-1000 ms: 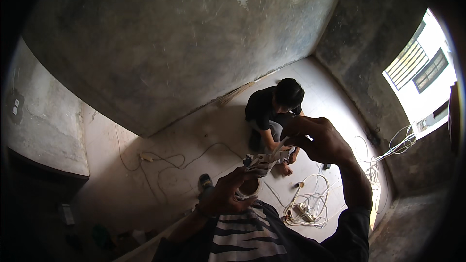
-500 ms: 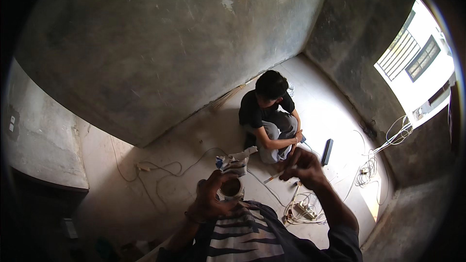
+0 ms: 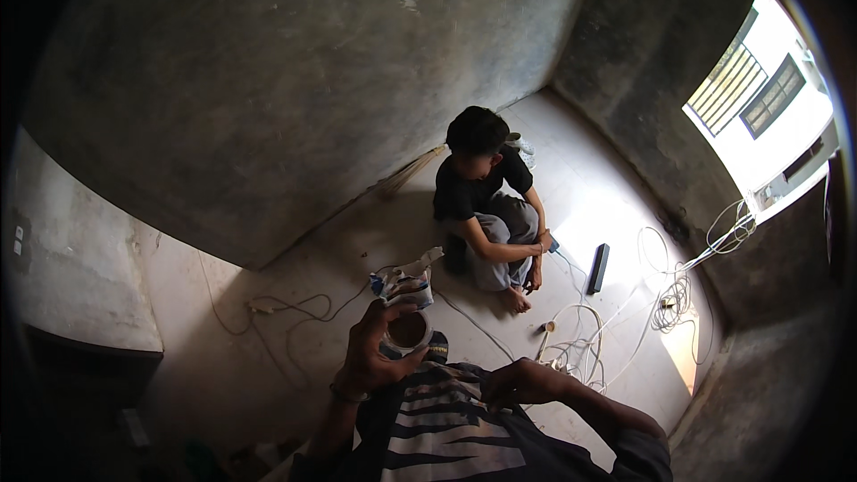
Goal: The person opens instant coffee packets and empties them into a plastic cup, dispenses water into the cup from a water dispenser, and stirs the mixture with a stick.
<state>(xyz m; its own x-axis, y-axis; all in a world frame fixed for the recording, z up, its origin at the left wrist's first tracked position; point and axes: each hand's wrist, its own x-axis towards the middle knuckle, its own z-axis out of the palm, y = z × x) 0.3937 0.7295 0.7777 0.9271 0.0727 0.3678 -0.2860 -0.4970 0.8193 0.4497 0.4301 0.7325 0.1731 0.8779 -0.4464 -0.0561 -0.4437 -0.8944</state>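
Observation:
My left hand (image 3: 368, 350) is curled round a round, open-topped cup (image 3: 409, 330) with something brown inside. Just beyond the cup's rim shows a torn, crumpled packet (image 3: 409, 284) in white and blue; whether my fingers also touch it, I cannot tell. My right hand (image 3: 522, 384) is low in front of my striped shirt (image 3: 455, 424), its fingers bent together. A small pale bit shows beneath those fingers, but what they pinch is mostly hidden.
A person (image 3: 489, 205) in a black top squats on the pale floor, arms round the knees. Loose cables (image 3: 580, 348) tangle at the right, near a black bar-shaped object (image 3: 599, 269). Another cord (image 3: 299, 311) lies at the left. Grey walls (image 3: 268, 80) surround the floor; a bright window (image 3: 759, 98) is at right.
My right hand has dropped from above the floor to my shirt front; earlier it pinched a thin stick with an orange part. My left hand has shifted slightly left with the cup.

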